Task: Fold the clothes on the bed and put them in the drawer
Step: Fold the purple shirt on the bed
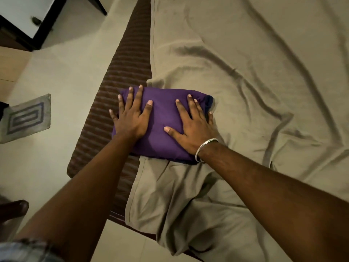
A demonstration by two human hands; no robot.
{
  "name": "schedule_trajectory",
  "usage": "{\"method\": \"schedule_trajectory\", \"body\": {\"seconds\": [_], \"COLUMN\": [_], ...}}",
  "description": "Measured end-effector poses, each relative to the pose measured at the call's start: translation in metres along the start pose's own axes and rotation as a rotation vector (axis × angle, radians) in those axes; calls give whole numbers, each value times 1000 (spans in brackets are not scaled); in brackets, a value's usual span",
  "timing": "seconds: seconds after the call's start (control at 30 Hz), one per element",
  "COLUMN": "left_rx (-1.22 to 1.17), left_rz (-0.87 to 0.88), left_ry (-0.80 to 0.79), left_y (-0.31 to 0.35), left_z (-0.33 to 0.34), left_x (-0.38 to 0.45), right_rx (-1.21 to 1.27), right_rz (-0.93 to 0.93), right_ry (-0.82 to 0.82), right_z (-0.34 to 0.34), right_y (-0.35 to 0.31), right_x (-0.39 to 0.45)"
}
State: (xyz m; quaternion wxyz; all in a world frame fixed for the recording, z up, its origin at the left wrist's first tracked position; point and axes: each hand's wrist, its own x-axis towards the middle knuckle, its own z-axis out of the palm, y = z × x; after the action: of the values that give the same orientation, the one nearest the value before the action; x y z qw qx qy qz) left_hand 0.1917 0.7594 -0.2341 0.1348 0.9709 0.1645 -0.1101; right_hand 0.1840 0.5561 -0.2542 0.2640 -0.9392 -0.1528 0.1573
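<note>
A folded purple cloth bundle (pixel 164 121) is seen in the middle of the frame, lying at the left edge of a bed covered by a rumpled olive-beige sheet (pixel 255 82). A sliver of darker navy fabric (pixel 209 103) shows at the bundle's right edge, beneath the purple layer. Both hands are laid flat on top of the bundle — the left hand (pixel 130 118) on its left half, the right hand (pixel 192 125) on its right half. The fingers of each are spread and straight, pressed down on the cloth; nothing is gripped or pinched. A silver metal bangle (pixel 205 148) is worn at the right wrist.

Left of the sheet, a brown ribbed mattress edge (pixel 113 87) is exposed, running diagonally from the top centre down toward the lower left. Beyond it, pale floor tiles (pixel 62 76) are visible, and a small grey mat with a nested blue rectangle pattern (pixel 26 118) lies at the left edge of the frame. In the upper left corner, a piece of dark-framed furniture with a white panel and a small dark knob (pixel 35 20) is partly shown — whether it is a drawer cannot be told.
</note>
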Motion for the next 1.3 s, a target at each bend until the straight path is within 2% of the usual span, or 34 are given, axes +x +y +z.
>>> {"method": "schedule_trajectory", "body": {"seconds": [0.13,0.23,0.3,0.47,0.57,0.73,0.87,0.93,1.03,1.1,1.13,1.2,1.3], "left_rx": [35,95,93,-162,-223,-269,-271,-303,-285,-167,-95,7,93], "left_rz": [-22,3,44,189,371,530,662,721,801,864,894,874,705], "left_ry": [-34,76,158,286,304,129,38,-38,-271,-339,-354,-381,-528], "left_y": [9,16,27,95,160,307,424,473,558,619,654,703,754], "left_z": [-12,-22,-22,7,45,119,170,188,212,228,238,253,279], "left_x": [-1,-20,-36,-84,-107,-149,-184,-202,-239,-269,-288,-310,-331], "right_rx": [64,226,330,519,708,671,384,280,73,-5,19,75,116], "right_rz": [-37,-92,-83,144,256,391,552,667,984,1122,1137,1046,915], "right_ry": [-51,-8,83,170,284,492,666,702,578,492,463,359,293], "right_z": [-8,-18,-27,-55,-80,-140,-197,-220,-256,-277,-287,-290,-287], "right_y": [9,20,36,117,178,316,435,483,547,582,600,620,634], "right_x": [5,-3,-14,-53,-86,-166,-262,-311,-384,-427,-450,-470,-481]}}
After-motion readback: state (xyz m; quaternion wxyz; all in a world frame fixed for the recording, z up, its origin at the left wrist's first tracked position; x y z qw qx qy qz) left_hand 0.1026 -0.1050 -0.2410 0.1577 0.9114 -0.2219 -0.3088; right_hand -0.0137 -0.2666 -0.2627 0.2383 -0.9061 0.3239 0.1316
